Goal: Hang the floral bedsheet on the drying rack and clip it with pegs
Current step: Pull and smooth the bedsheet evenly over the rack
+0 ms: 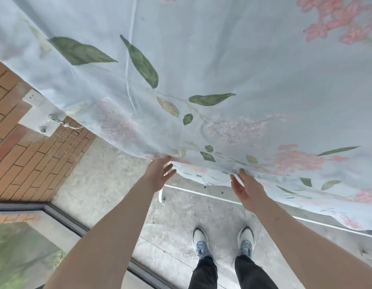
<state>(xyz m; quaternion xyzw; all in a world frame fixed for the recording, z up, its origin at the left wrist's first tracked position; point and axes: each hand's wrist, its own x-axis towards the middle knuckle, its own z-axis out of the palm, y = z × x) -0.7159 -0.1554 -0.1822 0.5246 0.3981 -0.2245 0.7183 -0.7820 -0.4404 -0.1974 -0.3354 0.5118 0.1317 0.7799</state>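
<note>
At the bottom of the frame, two shoes (222, 243) stand on concrete floor (110, 174). Mid-frame, the left hand (160, 174) and right hand (246, 189) reach up with fingers spread open, touching but not gripping the hem of the floral bedsheet (201, 80), which fills the upper frame. It looks thin, soft and light; best pinched along that hem.

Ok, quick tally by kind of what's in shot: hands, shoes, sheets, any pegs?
Hands: 2, left hand and right hand, both open at the hem
Shoes: 2, left shoe, right shoe
Floral bedsheet: 1
Pegs: 0 visible
Total: 5
</note>
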